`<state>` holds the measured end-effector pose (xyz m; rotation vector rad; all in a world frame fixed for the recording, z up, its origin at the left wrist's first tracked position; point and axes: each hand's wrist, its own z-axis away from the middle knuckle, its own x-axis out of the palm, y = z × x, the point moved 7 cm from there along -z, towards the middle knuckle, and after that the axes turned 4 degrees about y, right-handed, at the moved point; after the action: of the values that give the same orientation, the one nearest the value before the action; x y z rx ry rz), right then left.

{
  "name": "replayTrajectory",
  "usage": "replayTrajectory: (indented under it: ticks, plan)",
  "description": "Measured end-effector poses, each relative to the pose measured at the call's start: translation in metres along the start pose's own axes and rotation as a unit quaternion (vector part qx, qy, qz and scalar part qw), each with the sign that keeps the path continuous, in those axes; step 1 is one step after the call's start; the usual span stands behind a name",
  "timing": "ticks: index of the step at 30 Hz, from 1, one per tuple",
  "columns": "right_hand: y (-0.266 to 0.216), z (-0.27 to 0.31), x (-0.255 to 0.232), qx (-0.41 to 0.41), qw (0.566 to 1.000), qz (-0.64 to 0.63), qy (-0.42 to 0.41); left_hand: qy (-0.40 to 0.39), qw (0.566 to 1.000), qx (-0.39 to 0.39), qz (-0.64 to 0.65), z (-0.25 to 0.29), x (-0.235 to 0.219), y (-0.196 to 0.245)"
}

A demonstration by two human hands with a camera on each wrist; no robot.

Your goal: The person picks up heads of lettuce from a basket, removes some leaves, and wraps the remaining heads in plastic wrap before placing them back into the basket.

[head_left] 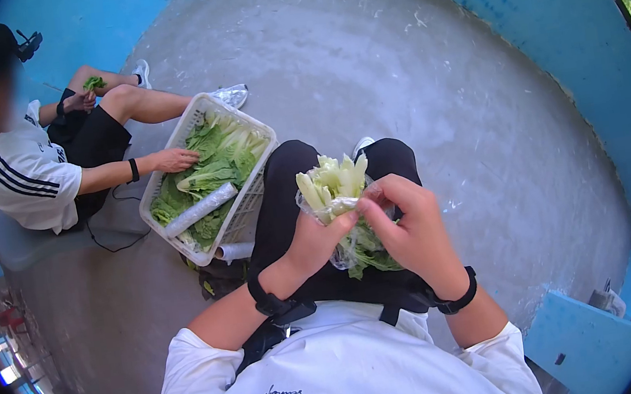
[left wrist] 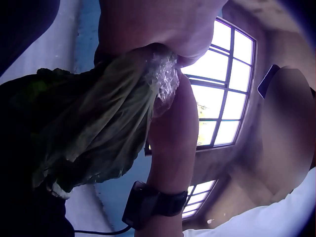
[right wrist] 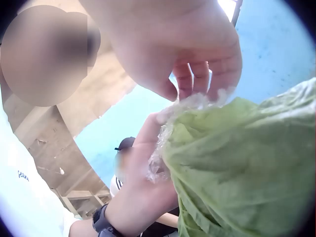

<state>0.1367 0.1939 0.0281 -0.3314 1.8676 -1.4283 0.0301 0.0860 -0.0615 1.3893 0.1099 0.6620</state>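
Note:
A bunch of leafy lettuce [head_left: 335, 181] is held over my lap, its pale cut stems pointing up and its green leaves [right wrist: 252, 163] hanging below. Clear cling film [right wrist: 160, 155] goes around the bunch near the stems, crumpled at its edge. My left hand [head_left: 313, 243] grips the wrapped bunch from the left, thumb across the front. From the other side, my right hand [head_left: 411, 221] pinches the film edge between thumb and fingers, close to the left thumb. In the left wrist view, dark leaves [left wrist: 98, 118] hang beneath the bunched film [left wrist: 165, 79].
To my left stands a white plastic crate [head_left: 267, 134] of loose lettuce [head_left: 207, 180], with a cling film roll [head_left: 200, 209] lying on top. Another roll [head_left: 235, 251] is beside the crate. A seated person [head_left: 28, 165] reaches one hand [head_left: 175, 160] into it.

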Motion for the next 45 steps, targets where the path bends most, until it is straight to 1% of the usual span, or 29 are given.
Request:
replayTrajectory:
  ticks: [1,2,3,5,6,9,11,12,15,16,18,19,21,22,24,25,27,28,31,33,34,37,39,41,42,45]
  plan:
    - [0.004,-0.001,0.004,-0.007,1.000,0.013,-0.010,0.009,0.999,-0.016,0.029,-0.001,0.000,-0.001]
    - [0.001,-0.001,0.000,-0.050,0.998,0.023,0.009,0.019,0.998,-0.032,0.057,-0.001,0.000,0.000]
    - [0.000,0.000,-0.002,-0.052,0.998,0.017,0.012,0.031,0.995,-0.047,0.086,0.000,-0.001,0.000]
    - [-0.002,0.001,-0.006,-0.054,0.998,0.005,0.017,0.057,0.995,-0.021,0.083,-0.001,-0.003,0.005]
    - [-0.004,0.001,-0.005,-0.068,0.998,0.001,0.009,0.069,0.994,-0.009,0.082,-0.003,-0.004,0.007]
    - [-0.012,-0.001,-0.002,-0.113,0.993,-0.007,-0.022,0.084,0.993,-0.016,0.086,-0.006,-0.005,0.004]
    - [-0.017,-0.001,0.005,-0.147,0.988,-0.006,-0.053,0.065,0.996,-0.010,0.068,-0.007,0.000,0.006]
    - [-0.020,0.000,0.009,-0.168,0.984,-0.007,-0.055,0.055,0.997,-0.007,0.059,-0.007,0.002,0.007]
    - [-0.028,-0.002,0.019,-0.201,0.976,0.019,-0.077,0.052,0.998,-0.009,0.021,-0.006,0.004,0.011]
    - [-0.027,-0.002,0.021,-0.216,0.974,0.016,-0.073,0.042,0.994,-0.042,0.089,-0.006,0.005,0.005]
    - [-0.029,-0.001,0.027,-0.225,0.971,0.044,-0.069,0.022,0.968,-0.108,0.224,-0.007,0.007,-0.007]
    - [-0.030,0.000,0.030,-0.229,0.969,0.058,-0.067,-0.008,0.963,-0.114,0.245,-0.006,0.009,-0.006]
    - [-0.030,0.001,0.033,-0.209,0.965,0.142,-0.068,-0.069,0.947,-0.126,0.286,-0.003,0.013,-0.001]
    - [-0.030,0.002,0.034,-0.199,0.960,0.183,-0.068,-0.067,0.955,-0.114,0.266,-0.004,0.013,0.001]
    - [-0.032,0.008,0.039,-0.198,0.956,0.209,-0.059,-0.065,0.968,-0.089,0.226,-0.007,0.012,0.005]
    - [-0.032,0.011,0.041,-0.197,0.953,0.222,-0.054,-0.059,0.971,-0.100,0.209,-0.008,0.011,0.005]
    - [-0.037,0.017,0.041,-0.193,0.955,0.205,-0.089,-0.047,0.976,-0.123,0.176,-0.011,0.007,0.007]
    - [-0.038,0.019,0.042,-0.191,0.956,0.197,-0.107,-0.033,0.975,-0.128,0.178,-0.013,0.002,0.003]
    - [-0.038,0.027,0.038,-0.226,0.955,0.141,-0.131,0.002,0.971,-0.130,0.202,-0.016,-0.006,-0.005]
    - [-0.023,0.030,0.024,-0.224,0.961,0.120,-0.107,0.015,0.964,-0.118,0.240,-0.016,-0.007,-0.001]
    - [-0.019,0.032,0.020,-0.224,0.964,0.109,-0.095,0.035,0.961,-0.105,0.252,-0.015,-0.006,0.001]
    - [-0.022,0.030,0.014,-0.195,0.971,0.130,-0.038,0.079,0.958,-0.062,0.268,-0.016,-0.005,0.012]
    - [-0.027,0.032,0.019,-0.186,0.970,0.155,-0.010,0.064,0.966,-0.065,0.241,-0.015,-0.005,0.009]
    - [-0.021,0.036,0.026,-0.186,0.966,0.179,0.015,0.061,0.969,-0.068,0.231,-0.012,-0.002,0.011]
    - [-0.015,0.036,0.027,-0.199,0.963,0.177,0.033,0.065,0.968,-0.061,0.235,-0.012,-0.002,0.012]
    - [-0.016,0.037,0.018,-0.198,0.969,0.133,0.059,0.079,0.964,-0.032,0.251,-0.009,-0.003,0.016]
